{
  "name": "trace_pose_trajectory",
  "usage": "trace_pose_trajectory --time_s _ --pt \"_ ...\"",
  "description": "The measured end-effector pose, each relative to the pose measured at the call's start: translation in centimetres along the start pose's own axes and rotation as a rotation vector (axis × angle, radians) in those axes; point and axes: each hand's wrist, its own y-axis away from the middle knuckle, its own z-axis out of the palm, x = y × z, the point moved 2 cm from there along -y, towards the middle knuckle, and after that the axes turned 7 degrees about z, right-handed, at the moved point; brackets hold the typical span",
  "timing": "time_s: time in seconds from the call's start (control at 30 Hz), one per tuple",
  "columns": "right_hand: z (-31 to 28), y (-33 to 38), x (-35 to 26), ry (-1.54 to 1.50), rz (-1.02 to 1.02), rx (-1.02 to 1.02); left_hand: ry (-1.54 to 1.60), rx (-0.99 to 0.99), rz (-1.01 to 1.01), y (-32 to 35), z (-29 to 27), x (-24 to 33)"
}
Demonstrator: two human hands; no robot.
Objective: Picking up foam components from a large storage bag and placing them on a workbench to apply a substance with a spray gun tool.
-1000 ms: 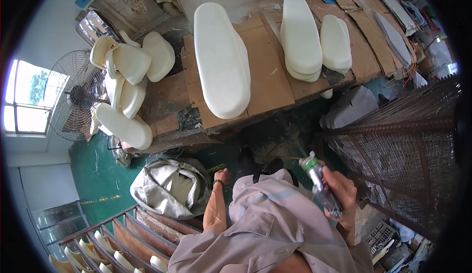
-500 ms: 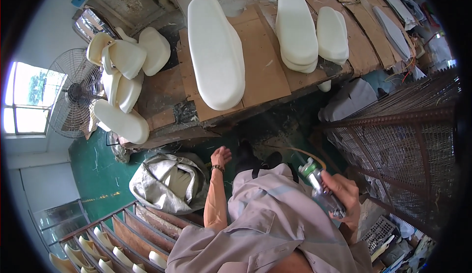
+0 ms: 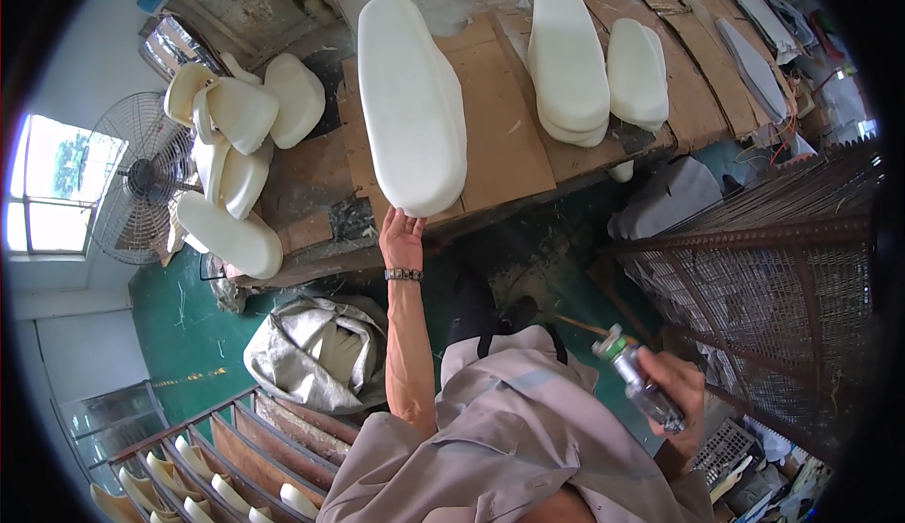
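Reaching up to the near end of a large cream sole-shaped piece point(image 3: 412, 113): left hand point(image 3: 403, 233), palm toward the camera, fingers extended and only slightly bent, close together. Fingertips at the piece's rounded lower edge, apparently in contact; cannot tell whether any go beneath it. Dark bracelet point(image 3: 403, 275) on that wrist. Right hand point(image 3: 675, 384) well apart, low on the right side, fingers wrapped round a metal hand tool point(image 3: 643, 391) with a green collar; tool's head points up and left, away from the body.

The large piece lies lengthwise on a flat cardboard sheet point(image 3: 504, 108), its near end by the table's front edge. Right of it on the table, a stack of similar pieces point(image 3: 569, 57), with a smaller stack point(image 3: 637, 75) just beside. Left, a loose heap of cream slippers point(image 3: 236, 122), a wire-caged fan point(image 3: 143, 174) beyond.

Below the table, a pale sack point(image 3: 316, 349) on the green floor point(image 3: 179, 335). Lower left, a slatted rack point(image 3: 273, 438) bearing more cream pieces. Far right, rusty mesh frames point(image 3: 764, 306).
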Motion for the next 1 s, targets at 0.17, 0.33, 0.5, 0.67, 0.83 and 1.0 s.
trace_pose_trajectory --time_s 0.17,0.33,0.5,0.67,0.83,1.0 --pt "-0.3 -3.0 0.4 0.072 -0.016 0.195 0.016 -0.094 0.011 -0.9 1.9 0.1" --pt "0.2 -8.3 0.0 0.072 -0.036 0.217 0.111 -0.180 0.153 0.6 8.2 4.6" --pt "1.4 -13.3 0.2 0.091 0.007 0.219 0.208 -0.315 0.147 -2.7 17.1 8.3" --pt "2.6 -17.1 0.6 0.085 0.158 0.284 0.215 -0.568 0.159 -15.0 30.1 7.5" --pt "4.0 -19.4 0.2 0.166 0.259 0.346 0.294 -0.703 0.207 -32.5 47.6 7.2" --pt "5.0 -21.1 -0.6 0.189 0.436 0.355 0.382 -0.689 0.115 -48.0 59.3 4.0"
